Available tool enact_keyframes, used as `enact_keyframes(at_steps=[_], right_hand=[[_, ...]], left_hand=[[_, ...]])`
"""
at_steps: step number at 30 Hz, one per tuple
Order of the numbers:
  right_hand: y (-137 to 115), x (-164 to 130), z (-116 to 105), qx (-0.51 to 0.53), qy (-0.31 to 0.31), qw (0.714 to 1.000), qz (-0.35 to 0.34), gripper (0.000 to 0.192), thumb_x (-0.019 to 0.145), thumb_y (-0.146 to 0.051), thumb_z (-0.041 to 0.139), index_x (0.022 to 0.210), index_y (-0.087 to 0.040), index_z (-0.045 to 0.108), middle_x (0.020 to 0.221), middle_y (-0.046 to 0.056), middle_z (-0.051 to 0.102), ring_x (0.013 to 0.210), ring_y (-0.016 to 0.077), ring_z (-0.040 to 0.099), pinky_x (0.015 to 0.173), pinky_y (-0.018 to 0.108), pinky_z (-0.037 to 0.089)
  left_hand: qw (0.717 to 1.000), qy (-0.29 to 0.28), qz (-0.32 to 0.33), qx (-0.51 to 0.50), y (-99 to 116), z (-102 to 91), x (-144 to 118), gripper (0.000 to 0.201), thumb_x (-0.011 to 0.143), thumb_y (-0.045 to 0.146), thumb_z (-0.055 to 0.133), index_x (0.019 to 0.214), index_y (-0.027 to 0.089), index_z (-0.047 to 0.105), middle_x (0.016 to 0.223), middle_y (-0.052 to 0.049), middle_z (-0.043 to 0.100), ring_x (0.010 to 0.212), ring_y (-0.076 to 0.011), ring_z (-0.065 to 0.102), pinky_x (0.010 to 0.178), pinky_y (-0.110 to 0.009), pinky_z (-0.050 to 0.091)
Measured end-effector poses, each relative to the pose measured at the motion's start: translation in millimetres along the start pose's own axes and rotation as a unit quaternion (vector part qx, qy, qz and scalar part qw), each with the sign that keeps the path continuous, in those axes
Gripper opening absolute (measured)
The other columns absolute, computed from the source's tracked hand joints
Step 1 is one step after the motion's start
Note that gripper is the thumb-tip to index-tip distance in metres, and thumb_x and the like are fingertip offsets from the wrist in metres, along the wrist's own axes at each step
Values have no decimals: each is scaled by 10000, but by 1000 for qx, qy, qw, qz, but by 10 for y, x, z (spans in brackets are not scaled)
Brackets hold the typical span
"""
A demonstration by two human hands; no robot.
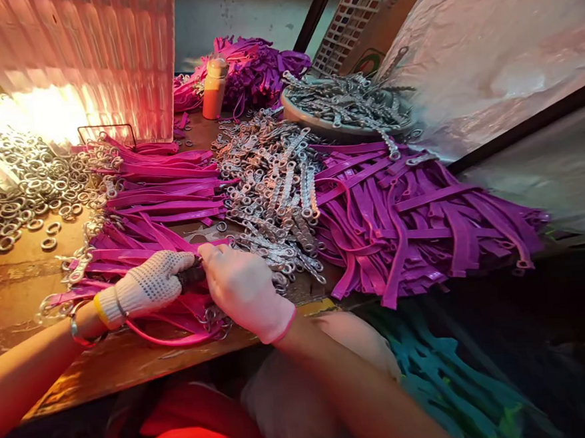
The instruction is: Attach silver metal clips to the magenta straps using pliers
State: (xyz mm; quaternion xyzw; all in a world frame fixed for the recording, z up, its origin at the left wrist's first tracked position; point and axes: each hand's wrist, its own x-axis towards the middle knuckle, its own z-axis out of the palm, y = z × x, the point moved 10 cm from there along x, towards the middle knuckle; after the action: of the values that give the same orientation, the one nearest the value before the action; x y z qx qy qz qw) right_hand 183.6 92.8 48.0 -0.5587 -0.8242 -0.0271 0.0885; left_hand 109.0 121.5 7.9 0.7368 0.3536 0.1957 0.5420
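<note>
My left hand (149, 284), in a white dotted glove, grips a dark handle of a tool (191, 277) near the bench's front edge. My right hand (244, 289), in a plain white glove, is closed over the same spot, pressing on a magenta strap (170, 337) that loops out below both hands. Metal clasps (216, 318) lie under my right wrist. What exactly my right fingers pinch is hidden.
A heap of purple straps (413, 227) lies to the right, magenta straps (160, 188) left of centre, metal clasps (270, 187) between them. Loose metal rings (25, 191) cover the left. A dish of clasps (344, 102) and an orange bottle (214, 87) stand behind.
</note>
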Motion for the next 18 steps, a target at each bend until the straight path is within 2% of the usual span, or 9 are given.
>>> enact_keyframes(at_steps=[2,4,6,8,11,14,16,18], right_hand=[[15,11,-3,49,-16,999,6,327,1013,-218,395,1296,-176,554,1013,85,722,852,203,687,663,294,405],[36,37,12,92,-50,994,17,412,977,-282,500,1374,-176,476,1081,83,733,924,215,700,716,292,440],[77,62,61,96,-96,990,41,435,931,-336,573,1334,-193,492,1014,63,755,891,237,718,690,299,446],[108,75,117,67,-130,987,62,303,921,-339,569,1190,-202,564,902,51,762,813,252,730,631,299,426],[47,91,162,12,-134,990,39,179,919,-310,526,1020,-178,594,808,82,749,735,271,730,568,298,386],[-23,89,196,-30,-114,993,9,182,904,-310,526,980,-158,590,746,111,730,679,277,720,534,292,345],[-34,75,211,-42,-100,994,-4,193,923,-317,507,975,-152,592,711,109,717,649,261,711,524,283,310],[-23,39,205,-46,-82,995,-16,236,963,-353,471,960,-155,598,688,101,707,631,240,701,517,282,266]], left_hand=[[999,20,-30,-34,-118,-20,-40,125,771,180,512,726,152,625,636,1,604,645,-141,560,629,-235,479],[996,55,-56,-44,-193,-71,-83,168,842,258,521,743,150,603,578,18,541,537,-113,465,501,-206,380],[995,88,-48,-11,-177,-127,-109,235,872,322,547,731,141,598,610,12,546,552,-106,442,504,-206,351],[994,103,-20,26,-124,-149,-112,261,877,332,553,725,130,617,669,-3,583,617,-116,473,570,-215,388],[994,79,0,76,-105,-95,-81,244,879,286,517,742,127,642,718,-13,631,669,-131,511,618,-224,418],[991,50,14,125,-47,-62,-29,205,845,212,494,752,128,656,724,-15,655,674,-136,535,620,-219,427],[990,0,29,141,34,-40,16,212,816,167,481,785,123,687,738,-15,679,674,-133,558,633,-213,445],[985,-19,34,165,95,-176,52,193,756,135,515,753,126,707,698,-2,686,636,-123,570,621,-196,456]])
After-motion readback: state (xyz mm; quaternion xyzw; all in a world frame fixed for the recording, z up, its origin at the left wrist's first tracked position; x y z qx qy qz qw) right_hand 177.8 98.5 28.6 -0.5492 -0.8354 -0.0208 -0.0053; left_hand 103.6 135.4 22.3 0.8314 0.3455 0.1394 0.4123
